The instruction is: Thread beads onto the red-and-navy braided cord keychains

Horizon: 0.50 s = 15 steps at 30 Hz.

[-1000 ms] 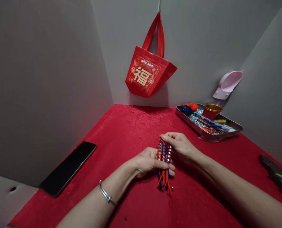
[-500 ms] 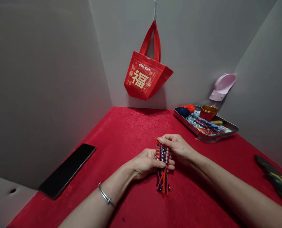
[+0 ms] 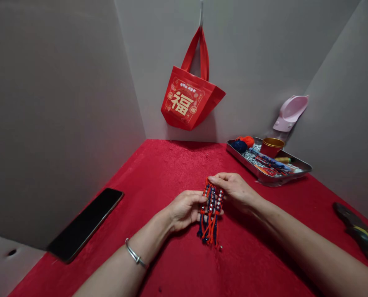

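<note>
Three braided orange and navy cord bracelets (image 3: pixel 211 203) with shiny silver pieces woven in hang side by side in front of me. Their loose, knotted ends dangle below over the red cloth. My right hand (image 3: pixel 235 189) pinches the orange looped tops between thumb and finger. From the left, my left hand (image 3: pixel 185 209) supports them, with its thumb against the leftmost strip and its fingers passing behind. The strips partly cover those fingers.
At the back right, a metal tray (image 3: pixel 272 179) holds yarn balls, a red-and-gold cup (image 3: pixel 272 147), a pen and small silver pieces. A black phone (image 3: pixel 86 225) lies left, pliers (image 3: pixel 357 231) right. A red bag (image 3: pixel 193 99) and a pink holder (image 3: pixel 291 112) are on the walls.
The left thumb has lifted from across the strips and shifted up and left. The strips now hang more spread apart, with their lower ends fanned out.
</note>
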Each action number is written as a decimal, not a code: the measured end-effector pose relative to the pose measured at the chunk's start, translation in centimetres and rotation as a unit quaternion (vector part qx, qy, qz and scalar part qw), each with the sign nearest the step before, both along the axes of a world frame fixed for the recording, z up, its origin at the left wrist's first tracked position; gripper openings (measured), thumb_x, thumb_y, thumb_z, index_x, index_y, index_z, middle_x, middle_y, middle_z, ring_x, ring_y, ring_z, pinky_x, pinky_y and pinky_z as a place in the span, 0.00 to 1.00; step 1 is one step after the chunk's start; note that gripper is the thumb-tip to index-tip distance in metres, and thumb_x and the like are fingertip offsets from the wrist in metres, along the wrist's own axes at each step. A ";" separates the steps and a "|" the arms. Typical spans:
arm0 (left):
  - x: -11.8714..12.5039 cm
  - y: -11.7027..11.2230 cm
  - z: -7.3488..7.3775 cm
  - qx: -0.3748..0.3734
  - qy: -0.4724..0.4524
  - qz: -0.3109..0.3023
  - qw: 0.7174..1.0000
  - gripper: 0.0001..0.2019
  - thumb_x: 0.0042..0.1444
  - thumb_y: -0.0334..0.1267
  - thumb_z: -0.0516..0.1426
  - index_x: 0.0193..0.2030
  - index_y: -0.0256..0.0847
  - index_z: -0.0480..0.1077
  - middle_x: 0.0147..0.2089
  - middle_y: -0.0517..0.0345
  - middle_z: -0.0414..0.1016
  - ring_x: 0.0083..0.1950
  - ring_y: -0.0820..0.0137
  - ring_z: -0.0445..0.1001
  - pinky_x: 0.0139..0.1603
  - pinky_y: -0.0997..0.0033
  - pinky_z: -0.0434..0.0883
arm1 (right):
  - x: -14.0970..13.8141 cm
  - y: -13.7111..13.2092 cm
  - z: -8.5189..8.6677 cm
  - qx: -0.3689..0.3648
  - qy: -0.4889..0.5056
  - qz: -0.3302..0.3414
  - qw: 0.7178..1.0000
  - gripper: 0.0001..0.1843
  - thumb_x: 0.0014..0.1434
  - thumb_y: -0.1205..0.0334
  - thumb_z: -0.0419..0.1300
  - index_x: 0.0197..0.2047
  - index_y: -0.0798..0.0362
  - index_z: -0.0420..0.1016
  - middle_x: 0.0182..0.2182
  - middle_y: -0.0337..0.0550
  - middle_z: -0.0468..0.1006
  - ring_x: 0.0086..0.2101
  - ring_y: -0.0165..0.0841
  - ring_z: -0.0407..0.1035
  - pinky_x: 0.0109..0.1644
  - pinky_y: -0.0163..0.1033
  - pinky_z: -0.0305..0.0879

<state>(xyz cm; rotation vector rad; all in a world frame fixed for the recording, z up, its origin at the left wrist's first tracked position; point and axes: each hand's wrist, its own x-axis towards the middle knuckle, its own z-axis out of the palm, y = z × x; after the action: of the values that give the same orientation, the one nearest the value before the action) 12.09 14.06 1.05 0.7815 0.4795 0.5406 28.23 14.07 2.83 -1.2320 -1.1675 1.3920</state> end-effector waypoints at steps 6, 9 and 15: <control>-0.1 0.1 -0.2 -0.009 0.008 -0.008 1.000 0.13 0.52 0.32 0.52 0.41 0.26 0.69 0.37 0.38 0.74 0.37 0.60 0.76 0.38 0.63 0.70 | -0.3 0.0 -0.2 -0.020 0.015 -0.009 1.000 0.16 0.47 0.52 0.63 0.21 0.56 0.65 0.15 0.34 0.64 0.16 0.22 0.54 0.20 0.33 0.45; 0.0 -0.2 -0.4 0.013 0.010 -0.014 1.000 0.13 0.49 0.32 0.56 0.42 0.28 0.70 0.38 0.41 0.74 0.37 0.62 0.76 0.42 0.63 0.69 | -0.4 -0.1 0.0 -0.025 0.019 -0.006 0.999 0.16 0.47 0.52 0.62 0.21 0.55 0.64 0.15 0.34 0.63 0.15 0.22 0.53 0.19 0.33 0.44; 0.4 -0.7 -1.0 0.052 0.018 0.028 0.998 0.19 0.38 0.27 0.63 0.41 0.29 0.71 0.37 0.47 0.73 0.34 0.67 0.75 0.42 0.65 0.69 | -0.6 -0.2 0.0 -0.038 0.037 0.001 0.999 0.17 0.47 0.51 0.62 0.22 0.55 0.63 0.15 0.31 0.60 0.15 0.20 0.50 0.18 0.32 0.41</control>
<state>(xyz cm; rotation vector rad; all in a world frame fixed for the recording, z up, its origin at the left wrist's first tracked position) 12.50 13.32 0.08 0.8810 0.5104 0.6088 27.64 13.90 2.87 -1.2203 -1.0740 1.4834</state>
